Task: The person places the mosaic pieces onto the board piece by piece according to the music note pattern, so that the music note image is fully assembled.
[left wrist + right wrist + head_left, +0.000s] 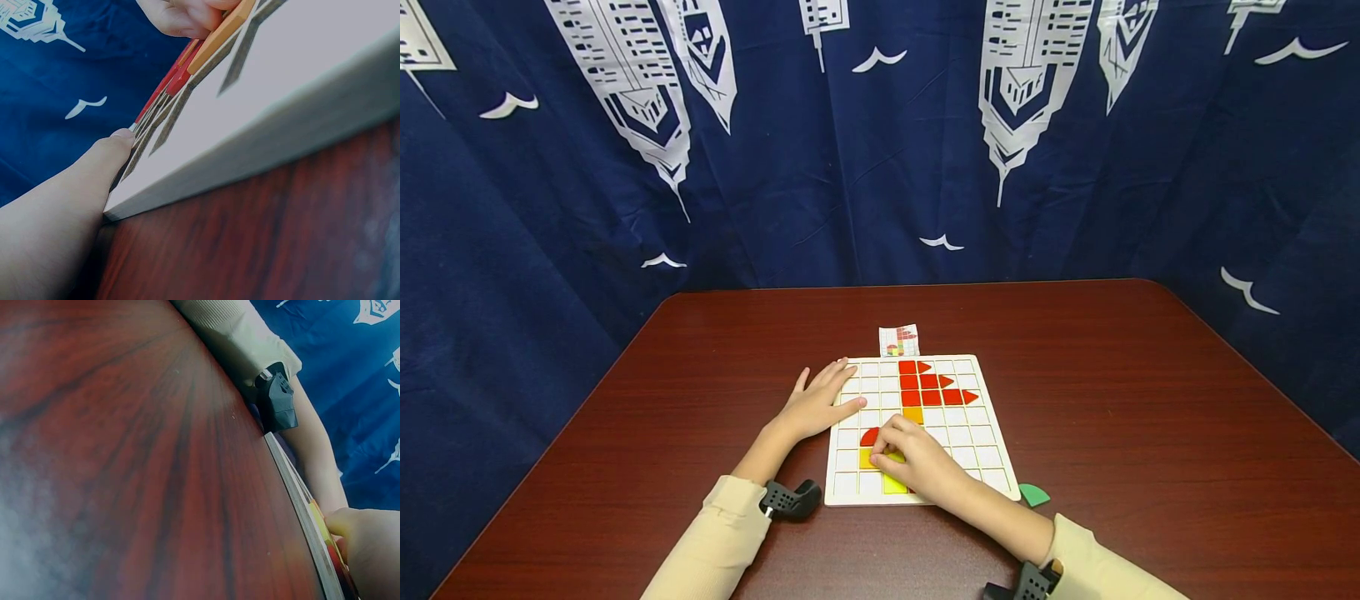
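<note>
A white gridded board [964, 435] lies on the table with coloured tiles in its cells. My left hand [816, 408] rests with spread fingers on its upper left edge, thumb on top. Over the lower left cells, my right hand [917, 458] has curled fingers, thumb and fingertips close together at an orange square tile [866, 459]. Whether a tile is between those fingertips is hidden. A red quarter-round tile [869, 437] lies just above the orange one, and a yellow tile [895, 484] shows below the hand. Red squares [910, 382] and pointed red tiles form rows near the top.
A small printed card [898, 341] with a coloured pattern lies beyond the board's far edge. On the table by the board's lower right corner is a green quarter-round tile [1034, 495]. A blue patterned cloth [850, 183] hangs behind the brown table [1120, 375].
</note>
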Motion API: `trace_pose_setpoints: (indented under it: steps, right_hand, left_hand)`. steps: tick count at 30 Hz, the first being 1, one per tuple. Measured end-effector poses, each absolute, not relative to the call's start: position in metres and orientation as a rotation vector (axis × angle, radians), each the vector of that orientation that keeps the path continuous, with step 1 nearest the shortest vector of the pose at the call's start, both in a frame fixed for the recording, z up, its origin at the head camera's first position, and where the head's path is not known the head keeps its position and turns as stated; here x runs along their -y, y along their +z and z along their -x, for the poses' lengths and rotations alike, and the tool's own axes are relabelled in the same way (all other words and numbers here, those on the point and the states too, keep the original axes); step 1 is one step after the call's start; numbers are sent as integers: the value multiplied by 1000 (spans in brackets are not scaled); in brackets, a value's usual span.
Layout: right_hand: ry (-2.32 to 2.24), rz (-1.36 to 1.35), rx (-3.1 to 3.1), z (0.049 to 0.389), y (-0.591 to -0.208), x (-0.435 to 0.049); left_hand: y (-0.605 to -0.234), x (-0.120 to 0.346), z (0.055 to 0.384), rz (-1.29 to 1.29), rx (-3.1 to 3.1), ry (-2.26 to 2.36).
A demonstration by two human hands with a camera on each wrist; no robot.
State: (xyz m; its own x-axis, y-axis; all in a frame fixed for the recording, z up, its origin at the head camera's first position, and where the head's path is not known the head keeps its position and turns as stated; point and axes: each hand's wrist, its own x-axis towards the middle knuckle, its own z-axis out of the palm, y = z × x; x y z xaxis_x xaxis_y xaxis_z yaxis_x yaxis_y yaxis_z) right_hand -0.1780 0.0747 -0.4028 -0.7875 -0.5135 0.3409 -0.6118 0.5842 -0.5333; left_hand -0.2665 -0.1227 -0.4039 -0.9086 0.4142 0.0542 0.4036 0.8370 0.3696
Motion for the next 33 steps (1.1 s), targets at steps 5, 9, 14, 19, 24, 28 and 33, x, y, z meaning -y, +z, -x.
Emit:
trace_pose_setpoints:
  steps: [5, 9, 14, 19, 24, 28, 33]
  right_hand:
    - [981, -958, 2650, 177, -403, -76]
    - [984, -975, 2624, 175, -403, -78]
    - [1014, -988, 2617, 172, -403, -84]
    - [1026, -1005, 2591, 170, -402, -93]
    - [1031, -1005, 2545, 168, -404, -106]
    - [1075, -997, 2513, 166, -405, -119]
    - [1048, -965, 2500, 163, -405, -138]
  left_hand:
    - [-404, 123, 267, -664, -2984, 591]
    - [-404, 123, 266, -661, -2984, 590]
    - [-404, 123, 266, -662, -2984, 594]
    - [-404, 123, 266, -664, -2976, 596]
    - [-405, 124, 267, -663, -2978, 590]
    - [-405, 124, 267, -664, -2980, 586]
    - [-405, 124, 267, -674, -2975, 592]
